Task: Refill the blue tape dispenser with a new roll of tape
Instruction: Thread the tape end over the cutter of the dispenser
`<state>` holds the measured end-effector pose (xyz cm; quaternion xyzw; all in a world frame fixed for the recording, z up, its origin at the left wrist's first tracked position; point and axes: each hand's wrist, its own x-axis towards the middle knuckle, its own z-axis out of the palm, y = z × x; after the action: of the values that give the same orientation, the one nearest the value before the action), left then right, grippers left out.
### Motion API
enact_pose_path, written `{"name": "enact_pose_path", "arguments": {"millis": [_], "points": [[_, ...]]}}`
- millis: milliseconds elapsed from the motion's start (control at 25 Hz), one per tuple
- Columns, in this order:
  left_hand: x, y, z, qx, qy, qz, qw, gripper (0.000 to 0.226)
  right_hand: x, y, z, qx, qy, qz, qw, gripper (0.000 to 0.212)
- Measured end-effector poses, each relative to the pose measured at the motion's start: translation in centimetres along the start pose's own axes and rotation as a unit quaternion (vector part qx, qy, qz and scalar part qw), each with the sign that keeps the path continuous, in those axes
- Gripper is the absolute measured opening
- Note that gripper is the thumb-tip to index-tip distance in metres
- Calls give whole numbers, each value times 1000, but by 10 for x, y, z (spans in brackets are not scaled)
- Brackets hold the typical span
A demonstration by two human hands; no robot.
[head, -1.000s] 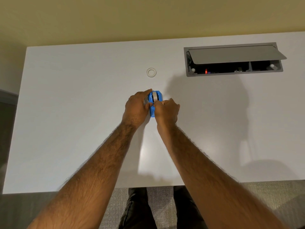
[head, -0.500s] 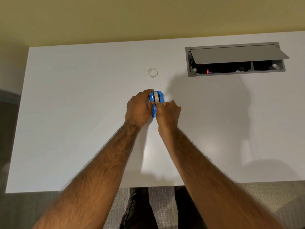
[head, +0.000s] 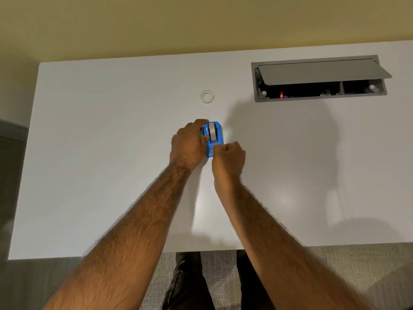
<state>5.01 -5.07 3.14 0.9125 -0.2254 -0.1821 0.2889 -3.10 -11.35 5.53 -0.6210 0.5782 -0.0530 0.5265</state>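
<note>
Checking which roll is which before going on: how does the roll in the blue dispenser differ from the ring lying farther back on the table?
The roll in the dispenser stands on edge inside the blue dispenser; the loose ring lies flat on the white table. The left hand touches the seated roll; nothing touches the ring. The seated roll looks grey, the ring whitish. Both are round.

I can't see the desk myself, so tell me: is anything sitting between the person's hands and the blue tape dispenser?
Nothing visible does. The left hand grips the blue tape dispenser from its left side, and the right hand is closed at its near end. The white ring lies apart, farther back on the desk.
</note>
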Motion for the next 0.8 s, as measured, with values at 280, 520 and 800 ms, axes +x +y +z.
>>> {"name": "enact_pose_path", "arguments": {"millis": [280,520,800], "points": [[-1,1,1,-3,6,0,1000,39,-7,6,1,3,21,17,1000,33],[1,-1,0,-7,2,2,1000,38,-4,16,4,40,16,49,998,13],[2,-2,3,-6,-5,-6,1000,38,-5,22,1,94,-16,42,995,10]]}}
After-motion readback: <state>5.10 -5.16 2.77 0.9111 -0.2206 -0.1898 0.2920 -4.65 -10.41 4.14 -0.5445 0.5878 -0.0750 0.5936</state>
